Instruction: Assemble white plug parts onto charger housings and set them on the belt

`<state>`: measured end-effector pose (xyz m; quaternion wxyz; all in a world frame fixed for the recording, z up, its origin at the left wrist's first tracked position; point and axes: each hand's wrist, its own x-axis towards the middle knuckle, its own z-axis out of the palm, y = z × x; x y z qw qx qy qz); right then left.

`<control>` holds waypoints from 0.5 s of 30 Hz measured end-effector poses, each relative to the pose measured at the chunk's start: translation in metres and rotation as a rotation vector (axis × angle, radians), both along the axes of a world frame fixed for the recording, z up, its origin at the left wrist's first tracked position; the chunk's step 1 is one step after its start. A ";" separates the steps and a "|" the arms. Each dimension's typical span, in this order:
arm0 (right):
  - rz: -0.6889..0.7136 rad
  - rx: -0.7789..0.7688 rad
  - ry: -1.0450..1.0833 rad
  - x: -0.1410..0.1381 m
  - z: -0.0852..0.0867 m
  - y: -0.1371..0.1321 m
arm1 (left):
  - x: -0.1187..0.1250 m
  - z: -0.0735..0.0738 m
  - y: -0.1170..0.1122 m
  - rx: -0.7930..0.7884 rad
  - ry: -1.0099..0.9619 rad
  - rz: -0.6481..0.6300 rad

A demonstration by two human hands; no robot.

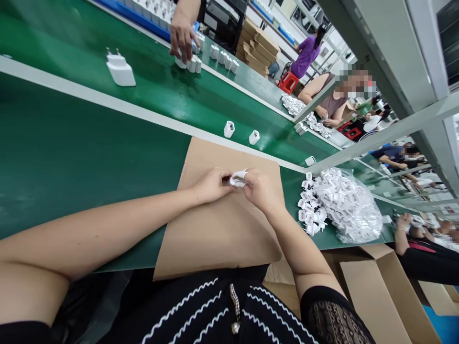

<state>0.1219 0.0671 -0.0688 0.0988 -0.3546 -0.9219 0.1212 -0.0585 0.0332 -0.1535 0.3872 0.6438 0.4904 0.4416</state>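
Note:
My left hand (211, 185) and my right hand (261, 190) meet over a brown cardboard sheet (218, 229) on the green bench. Both pinch a small white charger plug (238, 179) with a bit of clear film on it, held between the fingertips. A heap of white charger plugs (340, 203), partly in clear plastic, lies just right of my right hand.
Two white plugs (229, 129) (254, 137) stand on the green conveyor (161, 95) beyond the cardboard; a larger white adapter (120, 70) lies further left. A co-worker's hand (182, 36) touches a row of plugs across the belt. Other people sit down the line. Open cardboard boxes (380, 291) stand at lower right.

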 end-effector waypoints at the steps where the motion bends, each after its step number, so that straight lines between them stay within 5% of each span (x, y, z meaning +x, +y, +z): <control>1: 0.004 0.003 -0.027 -0.003 0.002 0.000 | 0.000 0.001 0.000 -0.006 -0.008 -0.007; 8: -0.078 0.054 -0.184 -0.019 0.012 -0.007 | 0.002 0.008 -0.002 -0.049 -0.016 0.004; 15: -0.192 -0.017 -0.122 -0.018 0.015 -0.012 | 0.004 0.008 -0.005 -0.062 -0.004 0.047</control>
